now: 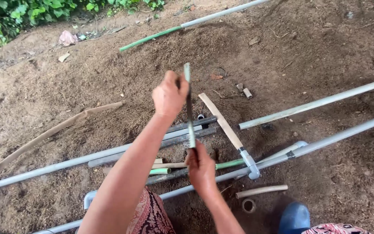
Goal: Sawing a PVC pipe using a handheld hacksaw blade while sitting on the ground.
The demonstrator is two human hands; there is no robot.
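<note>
Grey pipes [109, 154] lie on the bare soil [325, 47]. Left hand [169, 95] and right hand [201, 167] each grip one end of a thin blade [189, 112], keeping it upright and taut.

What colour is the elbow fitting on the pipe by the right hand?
Light grey elbow fitting, near the right hand; head view.

Bare forearms, red patterned garment [150, 216]

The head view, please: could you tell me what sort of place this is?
Probably an outdoor garden plot: bare soil, leafy plants at its edge, and grey pipes lying on the ground.
</note>
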